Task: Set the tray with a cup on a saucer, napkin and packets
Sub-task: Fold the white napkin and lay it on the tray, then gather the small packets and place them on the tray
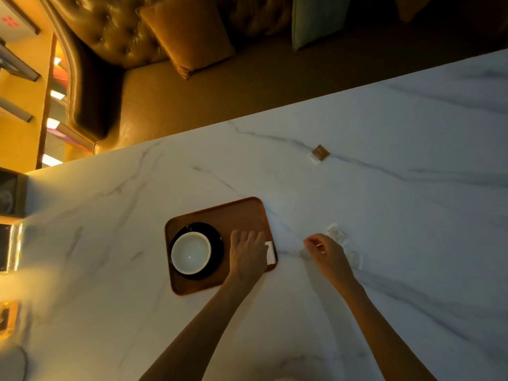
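On the tray [209,215], the left hand [247,254] presses a napkin [270,252].

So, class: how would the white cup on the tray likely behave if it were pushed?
The cup looks wide and low, so it would probably slide rather than tip. Sitting on the dark saucer, it might shift or rattle. It seems ceramic, so likely fragile.

An orange cushion [189,31] and green cushion [316,20] lean on the tufted sofa [110,28].

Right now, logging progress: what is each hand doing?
Left hand: open, flat on the napkin on the tray.
Right hand: pinched; holding what, cannot tell.
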The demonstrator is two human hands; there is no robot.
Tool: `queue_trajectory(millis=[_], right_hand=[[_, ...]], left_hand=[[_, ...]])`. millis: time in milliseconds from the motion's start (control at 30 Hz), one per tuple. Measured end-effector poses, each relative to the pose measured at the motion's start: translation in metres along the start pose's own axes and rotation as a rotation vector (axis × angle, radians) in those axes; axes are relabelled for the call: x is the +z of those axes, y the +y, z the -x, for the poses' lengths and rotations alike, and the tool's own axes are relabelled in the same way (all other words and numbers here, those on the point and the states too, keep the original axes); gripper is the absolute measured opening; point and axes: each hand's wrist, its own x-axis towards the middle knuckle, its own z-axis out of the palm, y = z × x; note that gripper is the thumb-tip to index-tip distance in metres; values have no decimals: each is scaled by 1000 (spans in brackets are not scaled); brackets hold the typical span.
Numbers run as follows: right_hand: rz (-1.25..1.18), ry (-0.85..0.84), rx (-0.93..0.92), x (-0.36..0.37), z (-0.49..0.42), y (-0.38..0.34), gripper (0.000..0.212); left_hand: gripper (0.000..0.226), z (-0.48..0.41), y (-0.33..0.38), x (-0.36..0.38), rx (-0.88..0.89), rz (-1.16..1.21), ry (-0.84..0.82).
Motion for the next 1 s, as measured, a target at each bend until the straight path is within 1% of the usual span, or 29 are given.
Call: queue_trajectory(millis=[67,167,300,433,600,700,900,1000], right_hand=[[17,85,44,-29,12,16,6],[75,138,110,-71,23,41,6],[107,146,128,-118,16,53,7],[145,94,123,-146,-26,47,11],[255,20,33,-155,-113,21,16],[292,1,-15,-150,-166,1,18],[299,37,-49,-118,-252,-21,14],[271,70,-60,-102,-281,-21,18]], left_hand=[[17,-1,23,1,57,27,17],[23,-10,63,1,106,69,4],[26,-35,108,-4,126,108,-31],[28,-77,132,-13,100,114,-35],[30,-150,136,-27,6,181,-40],[30,-192,135,-33,-91,246,-44],[26,-263,134,-33,-305,414,-24],[25,-292,136,-27,-342,446,7]])
